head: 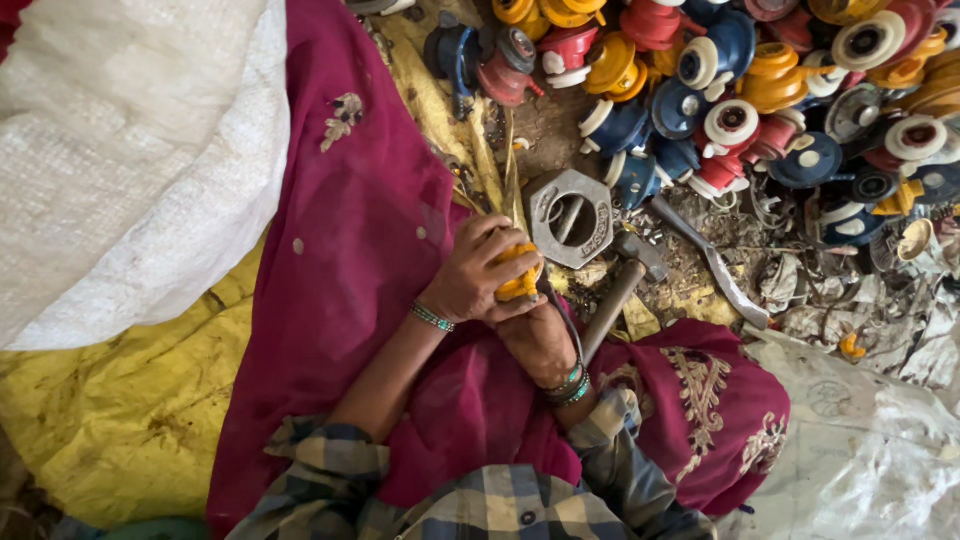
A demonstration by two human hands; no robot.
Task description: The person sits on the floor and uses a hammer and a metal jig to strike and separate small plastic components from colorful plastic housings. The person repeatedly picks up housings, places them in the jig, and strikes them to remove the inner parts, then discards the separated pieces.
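My left hand is wrapped around a small yellow plastic part, fingers curled over its top. My right hand sits just below it, touching the underside of the same part, its fingers mostly hidden by the left hand. Both wrists wear beaded bracelets. The hands rest over my lap, which is covered in magenta embroidered cloth. A hammer lies just right of my hands, head pointing away, next to a grey hexagonal metal block.
A heap of red, blue, yellow and white plastic spool-like parts fills the top right. A white woven sack lies at left on a yellow sheet. Scrap bits and white plastic litter the right.
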